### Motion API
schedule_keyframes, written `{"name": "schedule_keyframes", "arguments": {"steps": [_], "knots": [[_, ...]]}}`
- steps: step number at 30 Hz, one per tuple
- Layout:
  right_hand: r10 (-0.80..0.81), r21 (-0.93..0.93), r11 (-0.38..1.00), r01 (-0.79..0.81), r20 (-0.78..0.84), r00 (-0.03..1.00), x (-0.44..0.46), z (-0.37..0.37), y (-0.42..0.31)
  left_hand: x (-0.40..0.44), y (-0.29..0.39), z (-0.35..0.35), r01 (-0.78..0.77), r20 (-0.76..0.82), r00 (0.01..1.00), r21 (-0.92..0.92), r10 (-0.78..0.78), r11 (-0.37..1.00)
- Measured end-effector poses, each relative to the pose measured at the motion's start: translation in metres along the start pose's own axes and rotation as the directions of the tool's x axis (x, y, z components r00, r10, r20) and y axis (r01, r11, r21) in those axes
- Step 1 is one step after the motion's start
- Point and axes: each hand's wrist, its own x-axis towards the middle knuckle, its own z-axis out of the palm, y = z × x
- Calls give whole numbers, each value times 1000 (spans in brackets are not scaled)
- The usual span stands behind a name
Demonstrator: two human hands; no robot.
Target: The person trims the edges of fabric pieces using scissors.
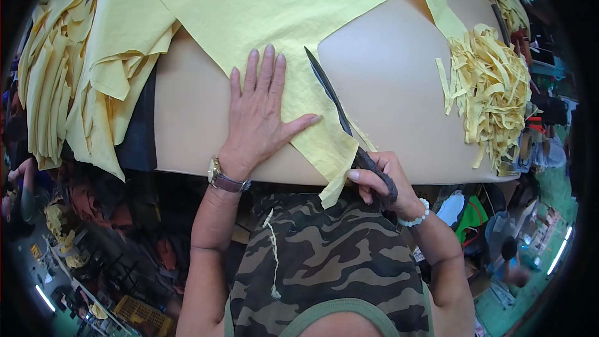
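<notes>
A large yellow sheet of leather or cloth point(249, 6) spreads over the tan work surface point(380, 81) and narrows towards me. My left hand point(259, 106) lies flat with fingers stretched, partly on the sheet's left edge and partly on the tan surface. In my right hand point(384, 181) are dark scissors point(337, 103), their handles wrapped in dark material. The blades point away from me along the right edge of the yellow piece. Its near corner point(337, 190) folds over the table's front edge, beside my right thumb. A thin yellow strip point(362, 134) lies right of the blades.
Folded yellow sheets point(50, 87) hang over the left side of the table. A tangled heap of yellow strips point(493, 93) sits at the right edge. Below left, a yellow plastic crate point(143, 315) stands on the floor. Another person's arm point(25, 175) shows at far left.
</notes>
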Motion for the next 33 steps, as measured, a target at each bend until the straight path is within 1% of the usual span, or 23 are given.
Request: {"name": "schedule_keyframes", "arguments": {"steps": [8,18,21,23,24,26,29,33], "knots": [[-5,2,1000,5,4,1000,-1,2,1,-5,6,-1,9,3,1000,-7,-9,1000],[45,-15,999,-46,-32,998,-20,-9,25,-18,43,11,95,-24,995,4,-95,995],[14,74,997,-10,-48,999,-26,-9,31,-20,61,14,122,-37,992,3,-122,992],[21,13,1000,-21,-59,998,-31,-13,35,-19,72,14,128,-37,991,18,-127,992],[20,-7,1000,-21,-66,998,-33,-14,38,-16,77,13,115,-52,992,6,-114,993],[3,43,999,0,-61,998,-37,-18,46,-19,82,11,96,-55,994,-11,-96,995],[-35,67,997,39,-61,997,-40,-22,52,-18,84,8,47,-60,997,-8,-47,999],[-29,79,996,34,-69,997,-41,-23,57,-19,84,7,14,-49,999,13,-14,1000]]}}
